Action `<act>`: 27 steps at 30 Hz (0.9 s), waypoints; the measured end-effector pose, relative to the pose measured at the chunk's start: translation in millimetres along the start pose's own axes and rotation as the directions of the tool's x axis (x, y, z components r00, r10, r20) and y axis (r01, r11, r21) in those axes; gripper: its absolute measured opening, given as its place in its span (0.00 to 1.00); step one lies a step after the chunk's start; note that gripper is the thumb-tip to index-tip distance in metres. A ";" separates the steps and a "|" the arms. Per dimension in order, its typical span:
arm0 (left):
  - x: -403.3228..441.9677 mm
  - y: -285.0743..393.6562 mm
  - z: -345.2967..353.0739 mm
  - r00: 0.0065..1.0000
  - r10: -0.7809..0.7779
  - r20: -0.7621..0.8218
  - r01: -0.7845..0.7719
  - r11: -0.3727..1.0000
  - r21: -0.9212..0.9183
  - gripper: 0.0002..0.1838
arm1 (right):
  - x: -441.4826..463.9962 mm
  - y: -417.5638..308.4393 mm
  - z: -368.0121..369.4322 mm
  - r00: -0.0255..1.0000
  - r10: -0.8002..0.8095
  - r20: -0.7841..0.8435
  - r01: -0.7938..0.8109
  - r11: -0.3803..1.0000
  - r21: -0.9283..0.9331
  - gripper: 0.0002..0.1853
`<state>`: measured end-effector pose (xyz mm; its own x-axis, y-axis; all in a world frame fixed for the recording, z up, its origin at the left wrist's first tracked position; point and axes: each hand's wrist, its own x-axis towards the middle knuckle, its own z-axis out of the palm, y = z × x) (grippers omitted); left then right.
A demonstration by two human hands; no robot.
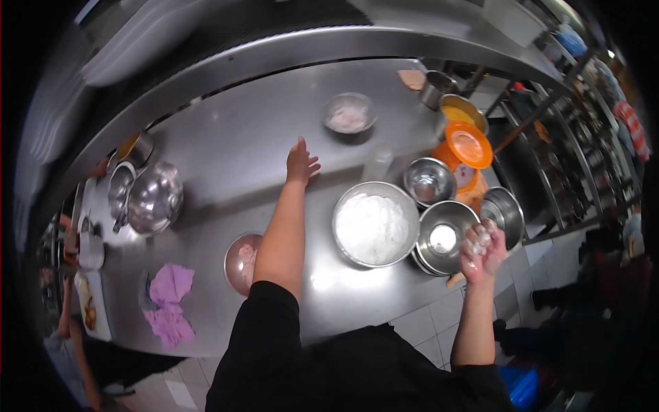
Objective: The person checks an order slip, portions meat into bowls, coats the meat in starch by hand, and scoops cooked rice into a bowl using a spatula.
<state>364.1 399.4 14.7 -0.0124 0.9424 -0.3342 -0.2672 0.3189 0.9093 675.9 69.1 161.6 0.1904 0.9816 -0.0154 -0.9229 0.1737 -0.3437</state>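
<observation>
The small bowl [350, 132] of pale food [349, 115] is toward the far side of the steel table [220, 137], beyond and apart from the left hand [301, 165], which is open and apparently holds nothing. Handling that bowl with clean fingers, steadied at the rim, seems best. The right hand [483, 250] is whitened, its fingers curled, beside the bowl stack [431, 257]; I cannot tell whether it grips anything. Keeping it off the clean bowls would likely avoid smears. Counting outward: one bowl of pale food, one wide bowl [377, 258] of white powder [371, 223], one pinkish-food bowl [233, 269] partly behind the left forearm [292, 213], one orange disc [469, 145], two pink cloth pieces [171, 283]
</observation>
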 end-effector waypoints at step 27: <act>-93.6 73.9 -405.4 0.781 0.037 -0.624 -0.065 0.998 -0.022 0.17 | -40.5 20.0 12.5 0.999 -0.034 0.034 0.039 0.984 -0.173 0.09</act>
<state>-45.1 294.0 12.7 -0.6205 0.6849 -0.3820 -0.2874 0.2546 0.9234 645.5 33.8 167.1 0.2098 0.9773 0.0281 -0.8427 0.1953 -0.5017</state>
